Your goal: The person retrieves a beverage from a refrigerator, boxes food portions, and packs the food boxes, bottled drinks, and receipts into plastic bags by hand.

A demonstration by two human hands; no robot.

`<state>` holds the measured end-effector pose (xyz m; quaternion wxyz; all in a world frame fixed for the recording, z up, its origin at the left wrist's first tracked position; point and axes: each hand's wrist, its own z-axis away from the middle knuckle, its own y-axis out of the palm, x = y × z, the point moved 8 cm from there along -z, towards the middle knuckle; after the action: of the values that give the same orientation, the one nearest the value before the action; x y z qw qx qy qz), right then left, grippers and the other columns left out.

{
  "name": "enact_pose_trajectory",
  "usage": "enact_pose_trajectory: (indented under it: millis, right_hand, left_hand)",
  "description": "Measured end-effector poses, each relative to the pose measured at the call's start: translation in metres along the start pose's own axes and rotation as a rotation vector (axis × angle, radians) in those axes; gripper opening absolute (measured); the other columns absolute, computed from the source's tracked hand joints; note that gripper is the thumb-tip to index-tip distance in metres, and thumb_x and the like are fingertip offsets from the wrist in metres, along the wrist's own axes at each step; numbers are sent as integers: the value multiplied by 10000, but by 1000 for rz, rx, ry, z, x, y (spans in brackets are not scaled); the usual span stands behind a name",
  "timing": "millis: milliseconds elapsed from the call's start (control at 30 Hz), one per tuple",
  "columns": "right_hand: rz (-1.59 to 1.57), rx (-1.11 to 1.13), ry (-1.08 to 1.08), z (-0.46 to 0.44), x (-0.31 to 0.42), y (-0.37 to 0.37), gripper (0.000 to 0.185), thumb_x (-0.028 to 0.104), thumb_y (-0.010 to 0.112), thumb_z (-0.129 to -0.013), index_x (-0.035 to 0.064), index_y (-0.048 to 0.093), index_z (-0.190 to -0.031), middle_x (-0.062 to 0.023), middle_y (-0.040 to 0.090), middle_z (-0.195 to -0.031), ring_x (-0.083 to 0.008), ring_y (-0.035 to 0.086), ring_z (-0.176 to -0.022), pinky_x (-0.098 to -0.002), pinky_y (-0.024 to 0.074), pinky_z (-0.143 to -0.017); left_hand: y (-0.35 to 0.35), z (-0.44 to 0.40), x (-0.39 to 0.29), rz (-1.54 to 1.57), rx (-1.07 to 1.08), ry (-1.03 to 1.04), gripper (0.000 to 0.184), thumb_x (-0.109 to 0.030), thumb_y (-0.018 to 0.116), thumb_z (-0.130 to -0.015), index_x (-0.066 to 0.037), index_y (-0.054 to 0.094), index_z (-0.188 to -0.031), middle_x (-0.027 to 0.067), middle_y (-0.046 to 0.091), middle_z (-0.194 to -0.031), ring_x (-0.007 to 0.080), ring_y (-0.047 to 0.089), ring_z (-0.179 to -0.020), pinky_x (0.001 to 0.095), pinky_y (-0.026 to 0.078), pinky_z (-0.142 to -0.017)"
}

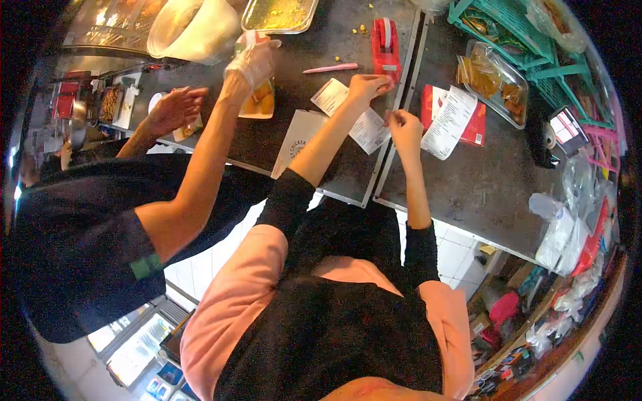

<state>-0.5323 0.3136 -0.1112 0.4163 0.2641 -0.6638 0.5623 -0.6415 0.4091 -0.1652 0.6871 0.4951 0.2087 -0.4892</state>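
Note:
My left hand [371, 88] is closed, with its fingertips pinched together just below the front end of a red tape dispenser [386, 50]. A little lower and to the right, my right hand [405, 128] is closed in a pinch too. Whatever either set of fingertips holds is too small to make out. A printed receipt [369, 131] lies beneath and between my hands, by the seam of the tables. Another white slip [329, 97] lies left of my left wrist. Beside my left forearm is a printed paper bag [297, 137].
At left, a co-worker's gloved hand [253, 61] is above a food container [259, 101]. A pink pen [330, 68] and a metal tray [279, 15] lie farther back. On the right are a receipt [449, 123] over a red packet, packed food [496, 83] and green baskets [528, 40].

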Motion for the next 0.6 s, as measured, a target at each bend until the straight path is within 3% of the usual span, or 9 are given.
enact_pose_trajectory:
  millis: [67, 100, 200, 267, 300, 333, 400, 467, 600]
  right_hand:
    - [18, -26, -21, -4, -10, 0, 211, 215, 630, -742, 5, 611, -726, -142, 608, -648, -307, 585, -577, -349, 450, -546]
    - [121, -46, -31, -8, -10, -3, 207, 214, 624, -749, 7, 612, -745, -142, 609, -661, -303, 584, -585, -352, 453, -555]
    - [200, -59, -46, -9, 7, -15, 191, 201, 600, -779, 13, 619, -799, -140, 615, -710, -276, 590, -637, -320, 451, -587]
    - [-61, 78, 55, -7, 16, -19, 175, 178, 589, -786, 15, 629, -835, -135, 615, -716, -248, 596, -646, -295, 446, -586]
    - [-103, 118, 8, -3, 38, -20, 167, 163, 570, -809, 30, 637, -885, -90, 625, -722, -184, 605, -658, -281, 448, -589]
    - [-105, 118, 10, 2, 44, -12, 167, 163, 570, -809, 30, 637, -885, -90, 625, -722, -184, 605, -658, -281, 448, -589]
    - [-486, 478, 121, 20, 59, 32, 226, 149, 511, -866, -38, 596, -961, -86, 634, -813, -143, 604, -709, -251, 488, -655]
    - [-854, 598, 305, 43, 55, 82, 257, 152, 504, -872, -63, 569, -995, -91, 608, -845, -166, 601, -736, -272, 507, -709]
    - [-853, 510, 392, 29, 38, 115, 201, 105, 503, -857, -70, 573, -925, -121, 611, -782, -185, 625, -718, -261, 518, -657]
  left_hand:
    - [-6, -11, 4, -118, -86, 42, 165, -36, 655, -721, 110, 614, -786, 133, 623, -692, 177, 617, -606, 261, 521, -576]
    - [-11, -18, 9, -266, -163, 10, 164, -44, 623, -753, 101, 599, -825, 148, 634, -794, 214, 641, -719, 263, 535, -634]
    - [-4, -9, -3, -276, -149, 29, 156, -33, 622, -751, 106, 598, -818, 147, 633, -793, 229, 645, -725, 260, 536, -633]
    - [-5, 17, -34, -253, -93, 89, 145, -29, 613, -760, 104, 595, -812, 145, 631, -806, 207, 638, -721, 252, 532, -647]
    - [-9, 34, -60, -249, -73, 238, 137, -37, 610, -767, 90, 601, -818, 134, 630, -805, 190, 630, -724, 252, 530, -656]
    - [-16, 51, -82, -244, -50, 383, 131, -45, 607, -774, 76, 606, -823, 123, 629, -803, 173, 623, -727, 251, 529, -665]
    - [-48, 83, -113, -577, -133, 570, 138, -63, 634, -767, 38, 611, -858, 76, 640, -759, 141, 626, -693, 231, 522, -605]
    - [-76, 108, -125, -764, -239, 591, 113, -80, 633, -764, -1, 608, -841, 78, 646, -754, 118, 623, -674, 233, 508, -581]
    - [-109, 106, -125, -979, -390, 670, 107, -104, 612, -762, -20, 584, -824, 108, 637, -742, 174, 631, -654, 276, 492, -573]
